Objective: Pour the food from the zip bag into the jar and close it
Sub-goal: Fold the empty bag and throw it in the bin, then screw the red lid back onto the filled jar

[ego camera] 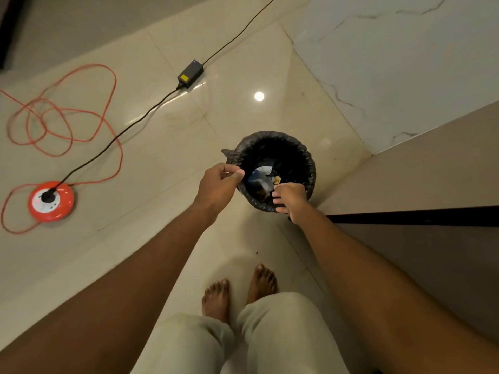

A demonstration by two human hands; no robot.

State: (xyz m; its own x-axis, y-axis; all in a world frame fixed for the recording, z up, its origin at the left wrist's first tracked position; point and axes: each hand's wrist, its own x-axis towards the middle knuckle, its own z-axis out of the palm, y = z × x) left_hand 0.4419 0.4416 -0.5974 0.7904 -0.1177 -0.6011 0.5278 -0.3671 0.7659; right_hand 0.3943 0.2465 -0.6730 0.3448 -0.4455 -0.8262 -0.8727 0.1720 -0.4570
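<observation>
I stand over a small bin lined with a black bag on the floor. Crumpled white and blue plastic lies inside it among other scraps; I cannot tell whether it is the zip bag. No jar is in view. My left hand hovers at the bin's left rim, thumb and fingertips pinched together, with nothing clearly between them. My right hand hangs over the near right rim, fingers loosely curled and apart, holding nothing that I can see.
A grey cabinet or counter side with a dark strip rises on the right, next to the bin. On the glossy tile floor lie a red round extension socket, a looped orange cable and a black power adapter. My bare feet stand below the bin.
</observation>
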